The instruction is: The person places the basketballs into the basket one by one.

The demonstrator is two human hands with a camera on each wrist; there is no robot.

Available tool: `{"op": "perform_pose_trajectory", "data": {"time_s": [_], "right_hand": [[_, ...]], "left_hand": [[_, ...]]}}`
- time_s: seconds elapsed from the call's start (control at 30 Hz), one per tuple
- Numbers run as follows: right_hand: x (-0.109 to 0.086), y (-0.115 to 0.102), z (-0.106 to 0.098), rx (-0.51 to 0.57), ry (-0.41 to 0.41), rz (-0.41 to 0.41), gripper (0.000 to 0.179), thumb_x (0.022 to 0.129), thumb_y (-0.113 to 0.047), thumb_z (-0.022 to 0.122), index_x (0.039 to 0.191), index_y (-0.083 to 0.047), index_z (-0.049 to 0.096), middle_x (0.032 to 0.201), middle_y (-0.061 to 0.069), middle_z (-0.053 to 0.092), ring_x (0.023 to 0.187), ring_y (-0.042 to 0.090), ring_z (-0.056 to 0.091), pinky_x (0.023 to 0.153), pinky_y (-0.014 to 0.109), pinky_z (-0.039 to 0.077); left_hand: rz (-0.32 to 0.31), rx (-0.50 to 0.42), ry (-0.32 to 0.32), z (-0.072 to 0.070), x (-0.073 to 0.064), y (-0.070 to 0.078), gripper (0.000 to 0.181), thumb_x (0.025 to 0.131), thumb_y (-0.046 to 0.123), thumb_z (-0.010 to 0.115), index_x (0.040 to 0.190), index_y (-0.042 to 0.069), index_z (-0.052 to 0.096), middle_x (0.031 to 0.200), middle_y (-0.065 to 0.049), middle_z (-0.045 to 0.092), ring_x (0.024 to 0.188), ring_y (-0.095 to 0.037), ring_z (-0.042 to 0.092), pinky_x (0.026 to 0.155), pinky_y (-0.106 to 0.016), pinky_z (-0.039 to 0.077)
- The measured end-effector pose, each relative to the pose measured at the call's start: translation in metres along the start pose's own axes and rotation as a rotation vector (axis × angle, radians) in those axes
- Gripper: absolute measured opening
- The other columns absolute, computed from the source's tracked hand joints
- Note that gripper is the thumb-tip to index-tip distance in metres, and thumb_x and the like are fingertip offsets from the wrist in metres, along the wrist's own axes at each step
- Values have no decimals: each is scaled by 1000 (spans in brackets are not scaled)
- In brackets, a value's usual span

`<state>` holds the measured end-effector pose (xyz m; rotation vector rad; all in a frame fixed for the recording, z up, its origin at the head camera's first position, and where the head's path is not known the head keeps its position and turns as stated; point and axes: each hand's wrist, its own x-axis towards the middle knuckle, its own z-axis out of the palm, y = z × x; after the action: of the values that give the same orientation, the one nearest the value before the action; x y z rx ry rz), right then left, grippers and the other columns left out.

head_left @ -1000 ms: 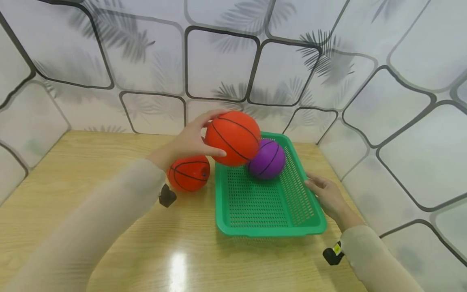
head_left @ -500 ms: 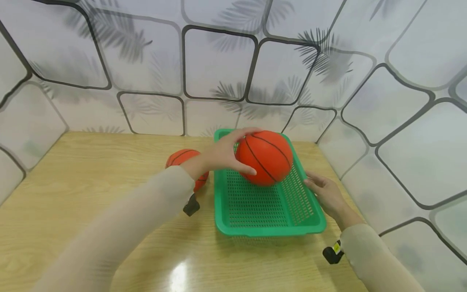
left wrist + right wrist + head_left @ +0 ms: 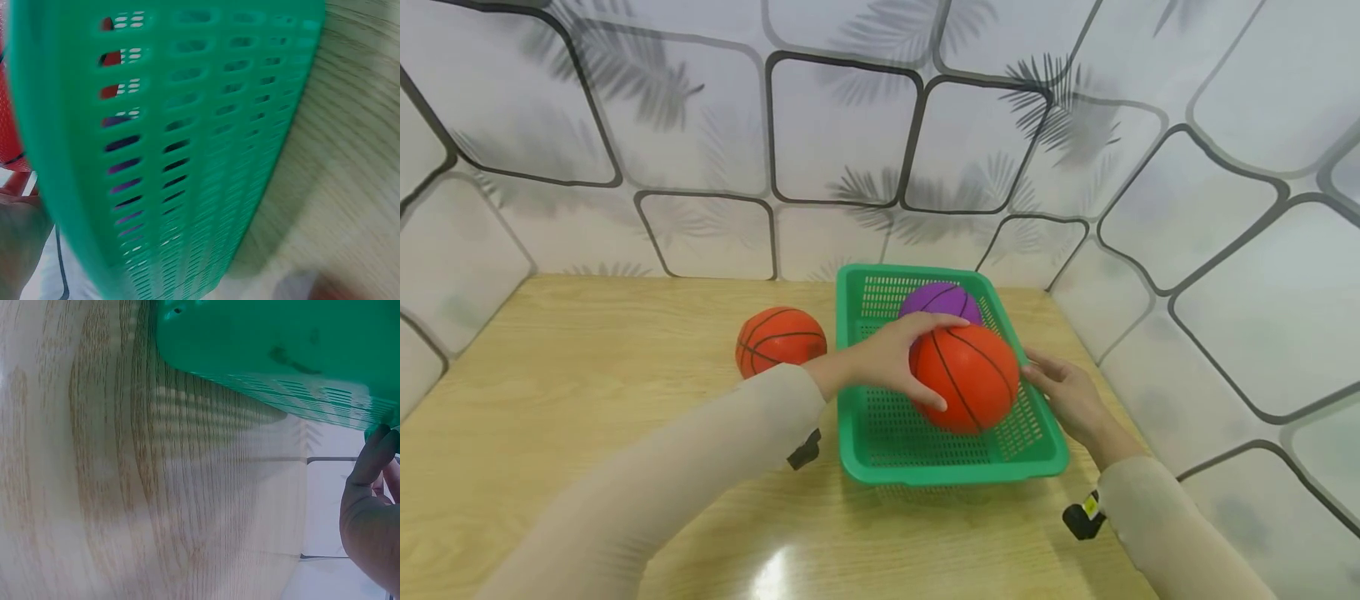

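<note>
My left hand point(image 3: 887, 358) grips a red toy basketball point(image 3: 973, 379) from its left side, thumb toward the front and fingers over the top. The ball is inside the outline of a green perforated plastic basket point(image 3: 955, 475), toward its right wall. Behind it in the basket lies a purple toy basketball point(image 3: 940, 300), partly covered by the red one and my fingers. My right hand point(image 3: 1067, 396) holds the basket's right rim; in the right wrist view its fingers point(image 3: 378, 450) meet at the edge. The basket wall point(image 3: 169, 144) fills much of the left wrist view.
Another red toy basketball point(image 3: 780, 342) sits on the wooden table point(image 3: 587, 375) left of the basket, partly behind my left forearm. A patterned wall covering point(image 3: 842, 133) rises along the back and right side, close to my right arm.
My left hand has carried the red basketball rightward, then nearer and lower into the basket, past the purple ball. My right hand has stayed at the rim.
</note>
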<state>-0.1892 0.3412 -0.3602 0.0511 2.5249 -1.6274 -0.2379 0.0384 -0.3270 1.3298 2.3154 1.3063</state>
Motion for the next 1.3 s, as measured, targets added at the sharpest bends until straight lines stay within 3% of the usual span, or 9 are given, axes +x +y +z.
{"op": "perform_pose_trajectory", "data": {"time_s": [0.13, 0.33, 0.4, 0.67, 0.97, 1.3], "right_hand": [[0, -1, 0, 4, 8, 4, 62, 96, -36, 56, 146, -4, 36, 139, 25, 43, 112, 19, 54, 86, 26, 50], [0, 0, 1, -16, 14, 17, 61, 96, -36, 55, 146, -6, 36, 140, 25, 43, 123, 32, 45, 86, 23, 49], [0, 0, 1, -21, 17, 14, 61, 97, -36, 55, 146, -6, 37, 140, 25, 43, 122, 31, 46, 85, 23, 49], [0, 0, 1, 37, 21, 24, 60, 97, -33, 56, 146, -4, 36, 138, 28, 42, 98, 8, 59, 81, 27, 53], [1, 1, 2, -17, 26, 21, 61, 97, -36, 55, 147, -7, 36, 141, 26, 41, 121, 33, 46, 84, 25, 51], [-1, 0, 2, 39, 35, 22, 60, 97, -32, 56, 145, -3, 37, 138, 29, 43, 94, 5, 60, 80, 27, 53]], "left_hand": [[2, 39, -29, 11, 0, -4, 92, 64, 29, 89, 143, 23, 41, 135, 0, 46, 121, -14, 42, 93, -31, 45], [-13, 88, -68, 25, -2, -8, 92, 66, 34, 87, 144, 21, 40, 136, -2, 45, 122, -16, 41, 95, -32, 44], [-24, 96, -77, 27, -3, -8, 92, 67, 35, 87, 144, 22, 39, 136, -3, 45, 123, -16, 41, 96, -34, 43], [-38, 136, -114, 35, 0, -6, 93, 67, 37, 87, 145, 22, 37, 137, -4, 44, 123, -17, 41, 96, -34, 43], [-93, 132, -143, 43, 1, -5, 94, 68, 37, 86, 146, 24, 35, 134, -8, 43, 119, -19, 44, 93, -34, 45], [-113, 113, -154, 43, 2, -9, 101, 68, 34, 87, 149, 20, 29, 142, -7, 39, 127, -20, 38, 99, -35, 41]]}}
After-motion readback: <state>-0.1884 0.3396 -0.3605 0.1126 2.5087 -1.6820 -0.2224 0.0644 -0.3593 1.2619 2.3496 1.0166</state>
